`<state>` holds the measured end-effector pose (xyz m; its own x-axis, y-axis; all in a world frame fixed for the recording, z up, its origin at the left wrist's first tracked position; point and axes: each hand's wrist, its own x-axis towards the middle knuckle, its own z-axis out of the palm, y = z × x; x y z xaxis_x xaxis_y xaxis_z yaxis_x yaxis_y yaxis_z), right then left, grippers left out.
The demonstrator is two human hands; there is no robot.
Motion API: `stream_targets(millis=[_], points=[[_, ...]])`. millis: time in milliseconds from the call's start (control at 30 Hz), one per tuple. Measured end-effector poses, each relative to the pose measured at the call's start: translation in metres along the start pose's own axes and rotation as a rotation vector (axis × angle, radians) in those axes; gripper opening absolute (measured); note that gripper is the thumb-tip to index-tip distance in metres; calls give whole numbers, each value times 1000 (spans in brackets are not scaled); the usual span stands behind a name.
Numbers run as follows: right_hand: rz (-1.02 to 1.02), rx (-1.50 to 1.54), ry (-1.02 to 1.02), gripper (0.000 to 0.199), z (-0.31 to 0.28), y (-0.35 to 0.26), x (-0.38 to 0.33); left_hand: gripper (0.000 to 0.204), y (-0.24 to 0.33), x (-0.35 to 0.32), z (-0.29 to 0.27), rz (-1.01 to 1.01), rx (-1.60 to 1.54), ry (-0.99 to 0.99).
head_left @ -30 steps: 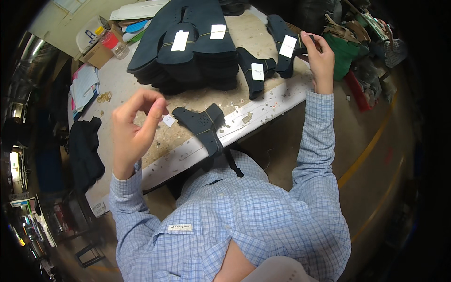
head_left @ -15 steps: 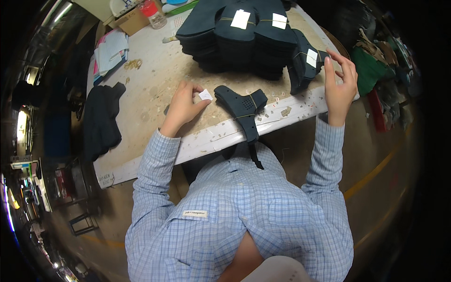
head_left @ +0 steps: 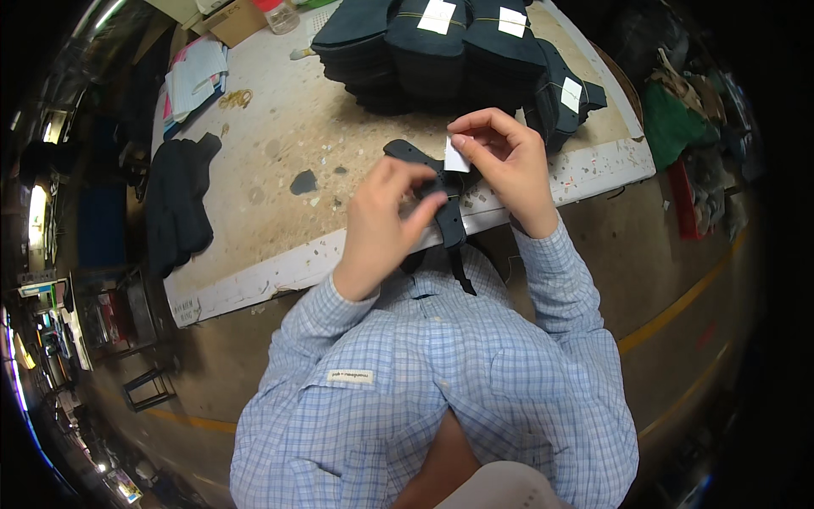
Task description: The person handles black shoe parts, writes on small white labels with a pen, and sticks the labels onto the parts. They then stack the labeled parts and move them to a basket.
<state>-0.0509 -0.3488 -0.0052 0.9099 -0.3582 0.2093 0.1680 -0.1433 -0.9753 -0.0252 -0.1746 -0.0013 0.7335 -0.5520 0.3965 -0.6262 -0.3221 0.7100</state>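
A bundle of dark, three-armed cut pieces point(head_left: 449, 225), tied with thin bands, lies at the table's near edge, partly behind my hands. My right hand point(head_left: 515, 165) pinches a small white paper slip point(head_left: 457, 156) between thumb and fingers, just over the bundle's right arm. On its left side my left hand point(head_left: 381, 216) hovers with thumb and fingers apart. Those fingers are slightly blurred, and nothing shows between them. Behind the bundle rises a tall stack of dark cut pieces point(head_left: 424, 55), banded, with white slips on top. A smaller banded bundle point(head_left: 563, 106) leans at its right.
Dark curved pieces point(head_left: 180, 204) lie at the table's left edge. Beyond them are papers point(head_left: 195, 75) and loose rubber bands point(head_left: 236, 98). A red-lidded jar point(head_left: 280, 15) stands at the back. Small dark scraps point(head_left: 303, 181) and paper bits dot the worn tabletop point(head_left: 271, 220).
The white slip has passed from my left hand to my right. My right hand has come left from the smaller bundle to the three-armed one; my left hand has moved right and nearer.
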Motion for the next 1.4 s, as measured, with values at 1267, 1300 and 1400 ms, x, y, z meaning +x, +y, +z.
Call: stream_targets(millis=[1267,1300,1400], points=[[-258,-227,-154,17,-12,20,-13,17,-6,3,-2,5,68,93],[-181,-248,-58,19,-13,22,-15,18,-6,0,-12,-118,42,68],[-66,-477,41,36,-15,29,-18,24,-10,-9,-17,-346,192,-198]])
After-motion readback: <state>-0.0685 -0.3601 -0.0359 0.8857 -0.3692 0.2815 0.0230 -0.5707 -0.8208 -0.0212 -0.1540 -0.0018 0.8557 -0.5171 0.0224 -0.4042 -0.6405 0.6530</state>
